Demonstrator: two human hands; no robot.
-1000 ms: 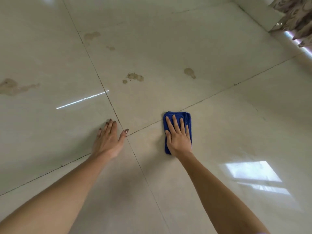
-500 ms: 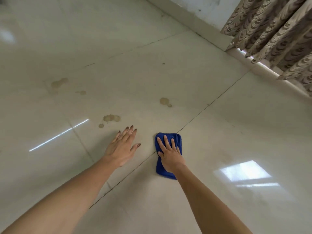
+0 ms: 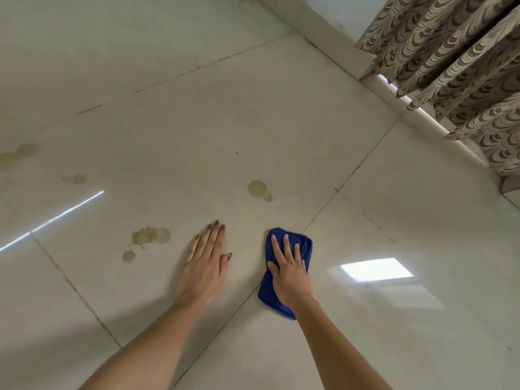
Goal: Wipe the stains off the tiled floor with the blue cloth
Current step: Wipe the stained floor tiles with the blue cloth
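Note:
A folded blue cloth [image 3: 267,294] lies on the glossy pale tiled floor [image 3: 281,122], across a grout line. My right hand [image 3: 288,270] presses flat on it with straight fingers. My left hand [image 3: 206,263] rests flat on the bare tile just left of the cloth. Brown stains mark the tile: one stain [image 3: 259,190] beyond the cloth, a blotchy stain [image 3: 152,235] left of my left hand with a small spot [image 3: 128,255] below it, a faint stain [image 3: 75,179] farther left, and a larger stain [image 3: 17,156] at the left edge.
A patterned brown curtain [image 3: 461,68] hangs at the upper right over a white baseboard [image 3: 323,32]. Bright window reflections [image 3: 377,269] lie on the floor right of the cloth.
Both hands and the cloth have slid forward toward the stains, and my left hand has come closer to the cloth. The view has tilted up, showing the curtain and wall.

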